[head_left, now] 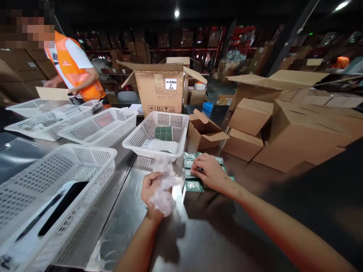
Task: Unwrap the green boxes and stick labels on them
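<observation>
My left hand is closed around crumpled clear plastic wrap, held over the metal table. To its right, my right hand reaches down to several small green-and-silver packets laid out in rows on the table. Its fingers are bent and touch a packet; whether they grip it is hidden. Just beyond, a white perforated basket holds a stack of green packets and some white sheets.
More white baskets stand on the left. Behind are an open carton, a small open box and a blue roll. Brown cartons crowd the right. A person in an orange vest works at far left.
</observation>
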### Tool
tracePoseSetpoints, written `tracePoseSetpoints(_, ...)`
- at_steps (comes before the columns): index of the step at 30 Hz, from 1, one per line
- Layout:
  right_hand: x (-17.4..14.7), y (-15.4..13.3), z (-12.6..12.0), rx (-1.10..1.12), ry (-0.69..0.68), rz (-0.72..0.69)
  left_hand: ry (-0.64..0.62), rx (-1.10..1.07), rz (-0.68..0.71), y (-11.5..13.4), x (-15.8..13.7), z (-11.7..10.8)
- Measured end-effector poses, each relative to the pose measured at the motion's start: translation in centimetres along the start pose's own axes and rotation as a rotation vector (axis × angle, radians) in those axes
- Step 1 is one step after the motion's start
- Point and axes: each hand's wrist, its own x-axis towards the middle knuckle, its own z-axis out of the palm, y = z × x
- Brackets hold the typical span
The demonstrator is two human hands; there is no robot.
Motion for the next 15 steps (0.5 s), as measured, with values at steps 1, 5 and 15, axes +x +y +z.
tracePoseSetpoints(1,-0.1,-0.1,0.0,-0.009,0.048,0.002,-0.026,-0.009,-0.022,0.4,-0.1,0.3)
tracePoseSetpoints(5,-0.4,-0.6,-0.3,-0.164,0.156,-0.055,-0.243,0.005,-0.047,2.3,0.2,1.1)
tracePoseSetpoints(15,-0.1,-0.6,0.3,-0.104,0.110,-0.076,-0.521,-0.003,0.032,2.6,1.1,2.1)
